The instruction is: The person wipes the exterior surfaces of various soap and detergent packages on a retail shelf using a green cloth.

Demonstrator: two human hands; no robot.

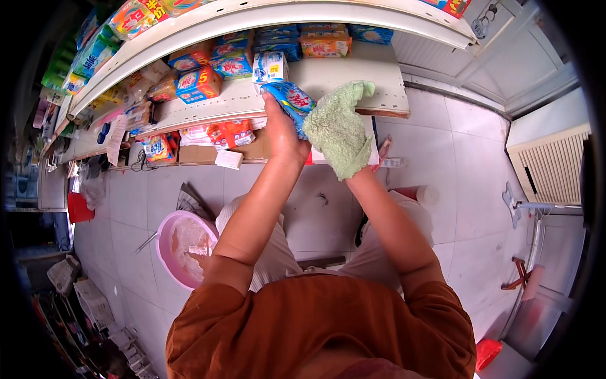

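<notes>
In my left hand (282, 128) is a blue plastic-wrapped packet (294, 102) with pink and white print, held tilted over the front edge of a white metal shelf (331, 78). A light green terry cloth (338, 128) covers my right hand (352, 168), whose fingers are hidden under it; the cloth touches the packet's right side. Just behind the packet stands a white and blue box (270, 67). Further left on the same shelf sits an orange and blue soap pack (199, 85).
An upper shelf edge (265, 19) crosses above my hands. Blue and orange packets (325, 44) are stacked at the back. Red packs (230, 134) and a small white box (229, 159) lie on the lower level. A pink basin (163, 237) with cloudy water stands on the floor by my left arm.
</notes>
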